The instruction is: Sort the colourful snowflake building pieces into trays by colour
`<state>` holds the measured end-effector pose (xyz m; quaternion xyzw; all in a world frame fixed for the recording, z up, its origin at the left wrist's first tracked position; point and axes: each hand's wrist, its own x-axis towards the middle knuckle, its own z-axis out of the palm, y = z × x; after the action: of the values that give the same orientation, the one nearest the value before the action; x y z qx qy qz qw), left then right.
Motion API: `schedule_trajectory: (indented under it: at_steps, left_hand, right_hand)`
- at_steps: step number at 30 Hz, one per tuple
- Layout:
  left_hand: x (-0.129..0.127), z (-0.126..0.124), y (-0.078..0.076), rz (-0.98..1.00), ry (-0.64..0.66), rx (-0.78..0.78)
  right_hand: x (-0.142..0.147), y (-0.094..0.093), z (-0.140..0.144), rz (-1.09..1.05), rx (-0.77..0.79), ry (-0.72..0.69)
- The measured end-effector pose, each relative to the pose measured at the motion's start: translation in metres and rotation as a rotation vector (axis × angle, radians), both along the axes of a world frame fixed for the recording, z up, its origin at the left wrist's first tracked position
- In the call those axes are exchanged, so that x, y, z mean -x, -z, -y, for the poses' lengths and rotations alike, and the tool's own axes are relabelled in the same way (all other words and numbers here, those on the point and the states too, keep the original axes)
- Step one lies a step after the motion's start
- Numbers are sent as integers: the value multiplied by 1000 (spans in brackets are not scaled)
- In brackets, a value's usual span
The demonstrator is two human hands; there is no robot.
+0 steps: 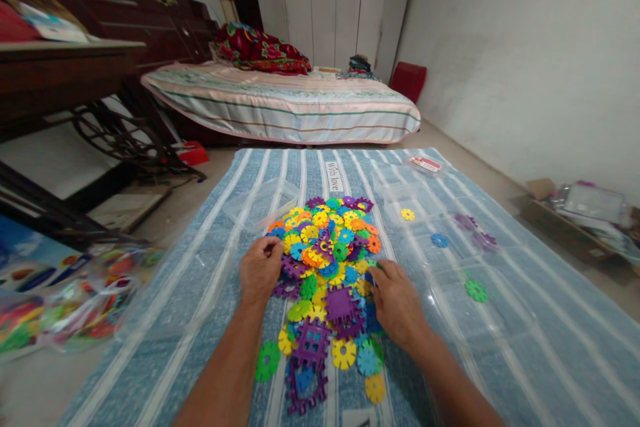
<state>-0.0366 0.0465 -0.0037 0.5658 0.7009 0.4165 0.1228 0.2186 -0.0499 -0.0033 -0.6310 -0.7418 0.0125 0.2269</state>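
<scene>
A heap of flower-shaped and square interlocking plastic pieces (320, 247) in yellow, blue, green, orange and purple lies on the striped cloth between my hands. My left hand (261, 268) is at the heap's left edge, thumb and fingers curled together; whatever they may hold is hidden. At the right edge, my right hand (399, 300) has its fingers bent in against the pieces, and its grasp is too covered to make out. Purple square pieces (311, 341) and a yellow disc (344, 353) lie toward me.
Clear plastic boxes on the right hold a yellow disc (407, 214), a blue disc (439, 240), purple pieces (476, 232) and a green disc (477, 291). Another clear container (263, 203) sits at the left. Beyond the cloth (200, 320) stands a bed (290, 110).
</scene>
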Motion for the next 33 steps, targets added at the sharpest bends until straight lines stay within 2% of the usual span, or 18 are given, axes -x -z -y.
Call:
schedule_trajectory:
  at_steps: [10,22,25,28,31,33]
  left_hand:
    - [-1,2,0,9,4,-12]
    - [1,0,3,-22,7,-23]
    - [1,0,4,-14,3,-19]
    - [-1,0,3,-8,-4,-14]
    - [-2,1,1,-2,-5,-16]
    - [-2,2,0,6,-2,-13]
  right_hand:
    - [-6,-1,-1,-28,50,-66]
    - [-5,-7,4,-337,148,-3]
    - [-4,-18,9,-354,69,-35]
    - [-11,-35,9,-304,-122,-28]
    - [-28,-52,3,-177,-402,128]
    - [-38,-58,-1,-79,-528,256]
